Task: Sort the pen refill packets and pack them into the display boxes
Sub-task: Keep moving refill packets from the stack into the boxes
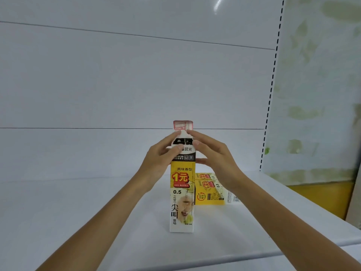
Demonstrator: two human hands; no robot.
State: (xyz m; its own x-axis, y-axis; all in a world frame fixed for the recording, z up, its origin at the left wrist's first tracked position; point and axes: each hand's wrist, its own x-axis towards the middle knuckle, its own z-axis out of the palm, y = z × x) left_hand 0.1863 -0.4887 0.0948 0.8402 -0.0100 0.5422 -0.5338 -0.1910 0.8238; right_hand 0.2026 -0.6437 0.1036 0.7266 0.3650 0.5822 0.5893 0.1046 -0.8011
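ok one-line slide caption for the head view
Both hands, left and right, steady a tall upright yellow-and-white cardboard display box on a white shelf; a second matching box lies behind.

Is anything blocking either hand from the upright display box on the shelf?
Nothing visible. The left hand and right hand are already at the top of the upright display box. The second box lies flat behind it, on its right, out of the way.

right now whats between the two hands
In the head view, the top of the upright display box stands between the left hand and the right hand; both touch its upper part, below the red-printed flap.
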